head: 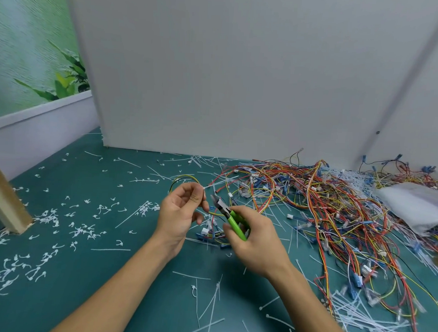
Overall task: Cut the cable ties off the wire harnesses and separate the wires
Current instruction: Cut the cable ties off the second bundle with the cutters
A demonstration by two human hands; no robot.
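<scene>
My left hand (178, 212) pinches a small wire harness (184, 178) of yellow and black wires, which loops up behind the fingers. A white cable tie (206, 187) sticks out beside my fingertips. My right hand (256, 240) grips green-handled cutters (231, 217), their metal jaws pointing up-left, a short way from the tie. More of the harness, with blue and white connectors (205, 232), hangs between my hands above the table.
A large tangle of red, yellow and blue wires (337, 210) covers the right of the green table (105, 274). Cut white tie pieces (43, 263) litter the left and front. A crumpled clear bag (418, 206) lies far right. A wooden post (3, 200) stands at left; a white board (217, 77) behind.
</scene>
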